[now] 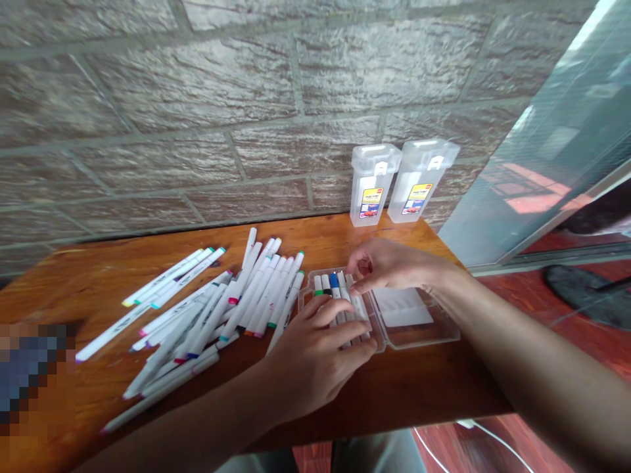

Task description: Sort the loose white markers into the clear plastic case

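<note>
Loose markers (261, 289) lie heaped on the table (394, 394), left of the open marker case (419, 338). A row of markers (342, 292) sits in its left half; its lid spreads rightward. Behind it, two marker boxes (367, 194) stand side by side near the wall (197, 131).

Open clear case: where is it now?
Head view, right of centre: the open case lies on the table, right of the loose markers, left hand and right hand at its marker-holding half, upright clear boxes behind.
</note>
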### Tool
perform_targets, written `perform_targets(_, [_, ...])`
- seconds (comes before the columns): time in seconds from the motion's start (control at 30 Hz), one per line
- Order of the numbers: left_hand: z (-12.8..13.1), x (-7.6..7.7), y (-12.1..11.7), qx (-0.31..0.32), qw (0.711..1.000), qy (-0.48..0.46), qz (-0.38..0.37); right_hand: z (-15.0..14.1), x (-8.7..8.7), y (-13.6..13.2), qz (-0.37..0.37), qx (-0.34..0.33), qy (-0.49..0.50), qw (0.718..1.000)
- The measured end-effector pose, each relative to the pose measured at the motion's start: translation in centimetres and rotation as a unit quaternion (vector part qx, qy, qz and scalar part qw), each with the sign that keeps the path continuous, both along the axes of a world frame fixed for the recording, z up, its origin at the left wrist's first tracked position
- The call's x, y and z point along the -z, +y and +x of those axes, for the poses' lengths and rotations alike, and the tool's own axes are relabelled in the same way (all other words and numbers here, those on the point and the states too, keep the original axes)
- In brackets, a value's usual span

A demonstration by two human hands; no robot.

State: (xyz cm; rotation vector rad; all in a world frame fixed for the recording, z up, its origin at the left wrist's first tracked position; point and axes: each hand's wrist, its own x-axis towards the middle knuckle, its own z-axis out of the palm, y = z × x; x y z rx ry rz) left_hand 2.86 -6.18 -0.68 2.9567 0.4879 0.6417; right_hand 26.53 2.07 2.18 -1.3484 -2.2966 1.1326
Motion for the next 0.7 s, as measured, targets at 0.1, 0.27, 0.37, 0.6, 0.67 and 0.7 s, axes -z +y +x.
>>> perform_targets(0.1, [0.0,0.0,0.0,-0.002,1.000,-0.008,0.004,0.0,-0.1,-0.1,0.012,-0.001,-0.010,1.000])
perform_targets(0.27, [0.0,0.0,-0.1,0.003,1.000,-0.013,0.013,-0.2,-0.2,-0.2,-0.003,0.013,-0.007,1.000])
perform_targets(0.37, [0.0,0.1,-0.1,0.007,1.000,-0.015,0.002,-0.3,-0.1,-0.3,-0.016,0.035,0.005,0.999])
perform_targets(0.6, [0.1,0.1,0.0,0.006,1.000,-0.007,0.008,0.3,0.8,0.1,-0.009,0.030,0.006,0.999])
perform_targets(0.67, [0.1,0.0,0.1,0.007,1.000,0.005,0.010,0.5,1.1,0.2,-0.014,0.032,0.005,0.999])
perform_targets(0.7, [0.1,0.0,0.1,0.007,1.000,0.008,0.010,0.5,1.2,0.3,-0.017,0.035,0.007,0.999])
